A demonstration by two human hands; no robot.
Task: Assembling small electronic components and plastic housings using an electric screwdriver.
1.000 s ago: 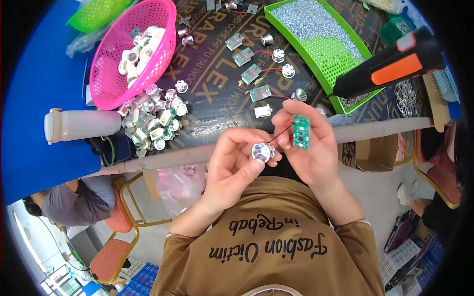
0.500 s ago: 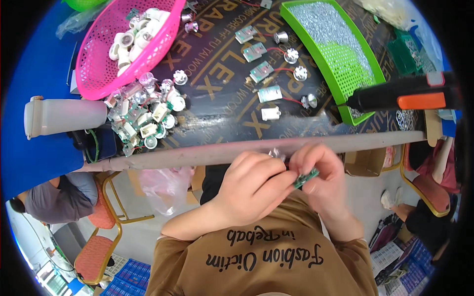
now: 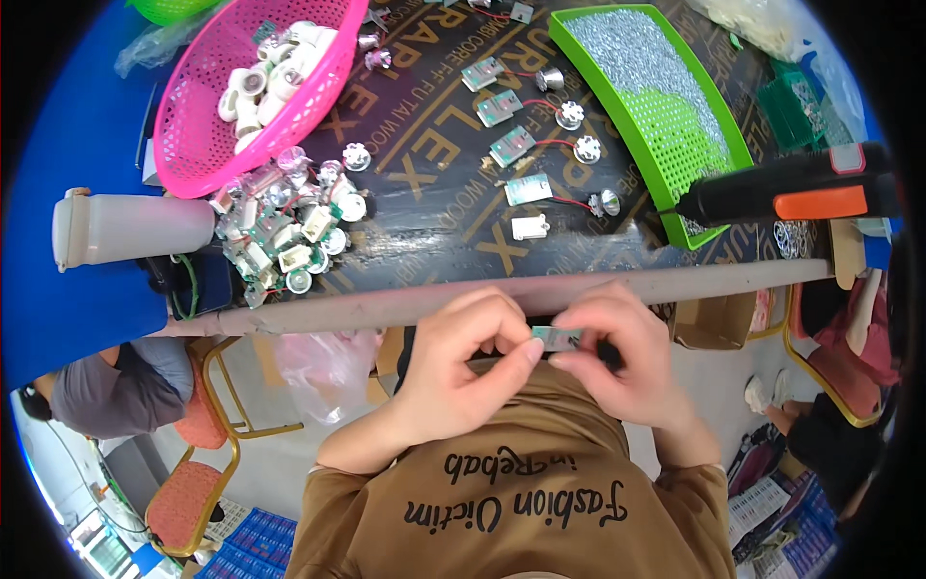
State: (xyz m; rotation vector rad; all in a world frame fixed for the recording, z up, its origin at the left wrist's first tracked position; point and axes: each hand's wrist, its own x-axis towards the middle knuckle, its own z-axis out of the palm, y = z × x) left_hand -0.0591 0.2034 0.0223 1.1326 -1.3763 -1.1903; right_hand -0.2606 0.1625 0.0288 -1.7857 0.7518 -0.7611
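In front of my chest, just off the table's near edge, a small green circuit board (image 3: 558, 338) is held level between my two hands. My right hand (image 3: 622, 352) pinches its right end between thumb and index finger. At the left end, the thumb and fingertips of my left hand (image 3: 468, 362) close on the board. Beyond them on the table lies a column of similar boards, such as this board (image 3: 528, 189), wired in red to a silver lamp cup (image 3: 605, 203). A small white plastic housing (image 3: 530, 228) lies nearest to me in that column.
A pink basket (image 3: 178, 125) holds white lamp parts. Beside it are piled boards and lamp cups (image 3: 289, 227) and a whitish bottle (image 3: 135, 230). At right, a black-and-orange electric screwdriver (image 3: 772, 193) lies over a green tray (image 3: 666, 179) of small screws. Other people sit nearby.
My hands have drawn slightly apart, and the board has turned from tilted to level, moving left between my fingertips. The shiny piece seen above my fingers no longer shows.
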